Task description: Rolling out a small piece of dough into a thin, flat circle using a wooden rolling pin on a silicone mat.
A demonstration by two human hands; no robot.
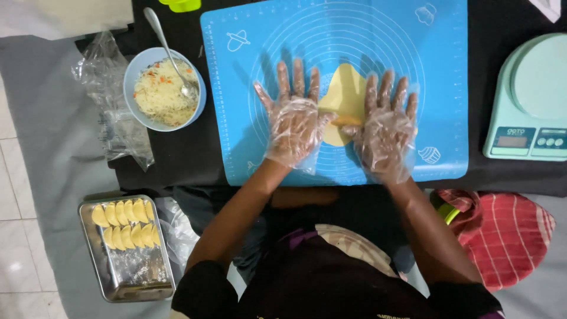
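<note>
Scene: A sheet of yellow dough (345,94) is being rolled flat on a blue silicone mat (236,106) laid over a dark table.
Left hand: The left hand (290,118), in a clear plastic glove, is laid palm down with fingers spread and straight, just left of the dough.
Right hand: The right hand (385,124), gloved alike, is held flat with fingers spread over the dough's right edge.
Rolling pin: A thin orange rolling pin (347,120) is seen between the palms, lying across the dough's lower part; most of it is hidden.
Technique: Even pressure from both open palms is judged best, with the pin kept level so that the sheet thins uniformly.
Surroundings: A blue bowl (134,71) of noodle filling with a spoon (166,47) is set to the left; folded dumplings (125,224) are lined up in a steel tray (133,277); a pale green scale (531,94) is placed at right.
</note>
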